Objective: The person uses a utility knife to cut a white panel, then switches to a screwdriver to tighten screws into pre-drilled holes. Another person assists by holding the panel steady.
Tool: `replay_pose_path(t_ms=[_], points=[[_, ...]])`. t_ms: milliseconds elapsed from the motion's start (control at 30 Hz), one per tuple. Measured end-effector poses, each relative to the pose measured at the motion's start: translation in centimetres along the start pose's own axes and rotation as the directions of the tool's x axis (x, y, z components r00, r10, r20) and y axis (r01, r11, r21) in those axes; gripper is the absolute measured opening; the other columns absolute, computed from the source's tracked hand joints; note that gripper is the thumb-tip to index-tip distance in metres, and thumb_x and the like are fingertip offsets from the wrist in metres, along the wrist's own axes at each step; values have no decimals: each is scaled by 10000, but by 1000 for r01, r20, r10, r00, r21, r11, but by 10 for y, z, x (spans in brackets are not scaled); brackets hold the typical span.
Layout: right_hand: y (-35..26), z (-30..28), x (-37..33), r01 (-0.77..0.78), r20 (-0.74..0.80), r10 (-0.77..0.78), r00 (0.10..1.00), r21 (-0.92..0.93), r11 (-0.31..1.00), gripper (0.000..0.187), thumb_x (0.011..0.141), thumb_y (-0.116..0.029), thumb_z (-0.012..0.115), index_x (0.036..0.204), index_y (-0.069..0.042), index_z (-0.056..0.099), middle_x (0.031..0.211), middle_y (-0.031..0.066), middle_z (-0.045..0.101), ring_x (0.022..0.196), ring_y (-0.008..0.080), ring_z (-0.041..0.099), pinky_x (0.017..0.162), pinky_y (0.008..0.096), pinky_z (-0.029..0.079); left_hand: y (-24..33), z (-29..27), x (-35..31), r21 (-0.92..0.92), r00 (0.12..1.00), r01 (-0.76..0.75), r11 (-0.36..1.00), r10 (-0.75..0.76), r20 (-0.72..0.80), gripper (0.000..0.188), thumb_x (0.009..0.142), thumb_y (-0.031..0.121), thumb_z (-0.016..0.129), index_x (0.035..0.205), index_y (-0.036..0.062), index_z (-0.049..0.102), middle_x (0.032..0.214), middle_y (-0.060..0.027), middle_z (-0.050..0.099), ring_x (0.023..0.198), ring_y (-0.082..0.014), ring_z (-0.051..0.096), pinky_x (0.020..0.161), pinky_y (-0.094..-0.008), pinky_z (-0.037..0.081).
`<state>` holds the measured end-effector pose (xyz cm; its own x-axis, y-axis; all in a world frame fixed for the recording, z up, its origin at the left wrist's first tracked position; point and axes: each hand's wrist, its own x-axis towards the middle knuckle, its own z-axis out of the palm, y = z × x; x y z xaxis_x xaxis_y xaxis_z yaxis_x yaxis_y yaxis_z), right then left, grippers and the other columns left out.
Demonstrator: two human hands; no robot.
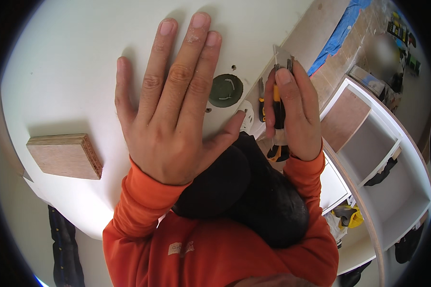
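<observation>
My left hand (167, 115) lies palm down on a large white panel (81, 62), its fingers stretched out. Between the fingers and thumb of my right hand (297, 105) is a utility knife (278, 95) with a yellow and black handle. Its metal blade points away from me at the panel's right edge; whether it touches cannot be told. Just right of the left fingers, a round dark green disc or recess (226, 90) sits in the panel, with small holes beside it. A white piece with holes (247, 117) shows near my left thumb.
A plywood block (64, 155) rests on the panel at left. Another yellow-and-black tool (262, 103) lies beside my right hand, partly hidden. At right stands a white open-compartment cabinet (392, 186); beyond it are blue sheeting (337, 36) and cluttered tools. My black-clad knee (273, 205) is below.
</observation>
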<state>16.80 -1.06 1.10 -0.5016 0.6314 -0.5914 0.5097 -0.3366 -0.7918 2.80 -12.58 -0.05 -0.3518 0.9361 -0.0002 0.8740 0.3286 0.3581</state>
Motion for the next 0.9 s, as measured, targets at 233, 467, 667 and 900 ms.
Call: replay_pose_path(t_ms=[233, 467, 667, 900], points=[[-1, -1, 5, -4, -4, 4, 1000, 24, 1000, 307, 1039, -271, 398, 894, -9, 463, 576, 27, 456, 403, 89, 426, 401, 237, 324, 2, 5, 1, -9, 1000, -8, 1000, 8, -7, 787, 719, 447, 686, 1393, 87, 497, 1449, -57, 486, 1385, -245, 392, 1158, -449, 146], [6, 2, -6, -31, -34, 32, 999, 37, 999, 287, 1040, -255, 396, 911, -11, 472, 542, 22, 447, 397, 86, 432, 402, 236, 329, 1, 4, 0, -19, 1000, -5, 1000, 4, -5, 806, 708, 445, 696, 1403, 94, 486, 1454, -57, 480, 1392, -243, 383, 1156, -458, 144], [5, 8, -7, 12, 7, -11, 1000, -27, 1000, 292, 1040, -261, 396, 943, -1, 484, 532, 22, 467, 400, 89, 437, 404, 246, 335, -46, 56, 1, 247, 852, -295, 923, 371, -370, 825, 703, 462, 697, 1411, 100, 477, 1460, -56, 472, 1393, -244, 379, 1152, -473, 147], [13, 1, -5, 88, -63, -89, 994, -16, 996, 308, 1040, -278, 396, 966, 5, 494, 548, 28, 488, 407, 86, 441, 404, 241, 333, 3, 9, -2, -17, 988, -152, 988, 151, -29, 576, 777, 381, 685, 1322, 221, 586, 1415, -6, 520, 1352, -233, 432, 1137, -476, 191]])
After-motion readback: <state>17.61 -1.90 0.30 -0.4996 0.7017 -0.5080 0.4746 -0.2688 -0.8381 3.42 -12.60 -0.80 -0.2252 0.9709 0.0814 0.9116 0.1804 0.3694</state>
